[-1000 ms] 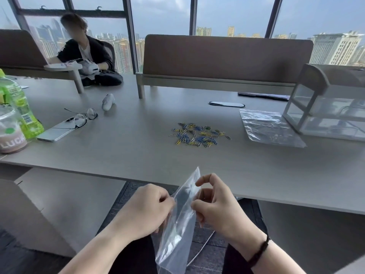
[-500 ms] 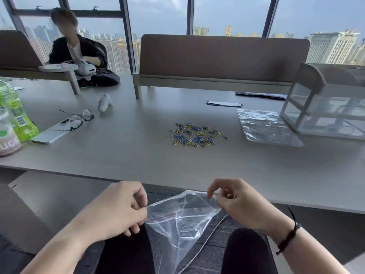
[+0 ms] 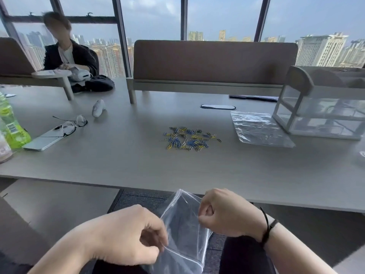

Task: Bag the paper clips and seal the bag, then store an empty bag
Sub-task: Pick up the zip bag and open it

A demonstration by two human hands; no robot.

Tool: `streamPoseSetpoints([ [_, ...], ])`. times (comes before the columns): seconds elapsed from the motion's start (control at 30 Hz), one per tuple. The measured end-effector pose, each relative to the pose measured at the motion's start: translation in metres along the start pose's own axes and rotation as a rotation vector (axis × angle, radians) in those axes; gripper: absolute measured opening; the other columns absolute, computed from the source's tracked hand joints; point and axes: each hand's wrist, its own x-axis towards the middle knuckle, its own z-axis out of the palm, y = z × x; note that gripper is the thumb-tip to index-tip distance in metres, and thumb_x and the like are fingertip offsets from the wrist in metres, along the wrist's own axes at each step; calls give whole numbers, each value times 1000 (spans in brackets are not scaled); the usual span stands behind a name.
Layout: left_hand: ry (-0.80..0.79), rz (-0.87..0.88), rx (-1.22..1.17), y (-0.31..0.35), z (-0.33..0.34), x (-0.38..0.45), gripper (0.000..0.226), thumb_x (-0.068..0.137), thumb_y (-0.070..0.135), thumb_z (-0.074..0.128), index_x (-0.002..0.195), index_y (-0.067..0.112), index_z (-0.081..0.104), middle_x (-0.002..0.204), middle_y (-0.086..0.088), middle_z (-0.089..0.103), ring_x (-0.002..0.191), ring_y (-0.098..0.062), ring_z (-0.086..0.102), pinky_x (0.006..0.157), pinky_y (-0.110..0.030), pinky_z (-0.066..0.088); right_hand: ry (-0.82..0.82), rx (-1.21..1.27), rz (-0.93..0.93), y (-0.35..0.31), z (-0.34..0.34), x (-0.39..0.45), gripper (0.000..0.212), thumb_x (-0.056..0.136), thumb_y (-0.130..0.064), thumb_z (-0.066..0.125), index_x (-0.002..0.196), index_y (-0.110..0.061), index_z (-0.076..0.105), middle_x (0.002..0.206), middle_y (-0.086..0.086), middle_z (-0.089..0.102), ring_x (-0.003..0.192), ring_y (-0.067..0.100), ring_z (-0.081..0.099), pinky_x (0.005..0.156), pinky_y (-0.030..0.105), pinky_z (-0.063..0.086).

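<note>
At the far left edge of the bench [image 3: 122, 165] stands a green drink bottle [image 3: 11, 127] with a barcode label whose print is too small to read, and in front of it a cup [image 3: 4, 151] cut off by the frame, showing only a few unreadable letters. Just right of them a silver phone [image 3: 42, 142] lies flat with a pair of glasses [image 3: 71, 125] resting on its far end, and a small white device [image 3: 98, 108] sits a little beyond. Across the bench a seated person [image 3: 67, 56] in a dark jacket handles something white.

Below the near edge of the bench, the left hand [image 3: 126, 236] pinches one lip of a clear zip bag [image 3: 183, 230] between thumb and fingers. The right hand [image 3: 227, 212], with a dark band at the wrist, is closed on the opposite lip, so the bag hangs between the two hands over the lap, empty.

The paper clips [image 3: 189, 138], blue and yellow, lie in a loose heap on the middle of the bench, well apart from the held bag. To their right a second clear bag [image 3: 258, 129] lies flat, its far corner touching a clear-walled storage box [image 3: 324, 107] with pale frames.
</note>
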Motion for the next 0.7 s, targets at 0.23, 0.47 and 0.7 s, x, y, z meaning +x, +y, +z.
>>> streamPoseSetpoints([
  [0.23, 196, 68, 17, -11, 15, 18, 6, 86, 27, 73, 88, 31, 77, 83, 19, 76, 81, 1, 71, 79, -20, 54, 62, 45, 23, -2, 20, -3, 27, 76, -31, 67, 102, -34, 67, 65, -14, 50, 62, -1, 48, 56, 8, 35],
  [0.47, 93, -38, 501, -23, 16, 24, 23, 82, 54, 63, 92, 33, 68, 96, 18, 63, 87, -3, 60, 79, -25, 46, -106, -367, 142, 1, 23, -6, 35, 80, -8, 49, 109, -21, 65, 114, 7, 65, 104, 31, 64, 83, 37, 52],
  [0.7, 130, 47, 574, -13, 20, 31, 24, 92, 50, 53, 97, 29, 64, 103, 12, 62, 96, -8, 59, 85, -31, 48, -28, -503, 36, -29, 1, -21, 3, 85, -23, 55, 84, -22, 53, 101, 5, 68, 95, 33, 65, 65, 33, 38],
])
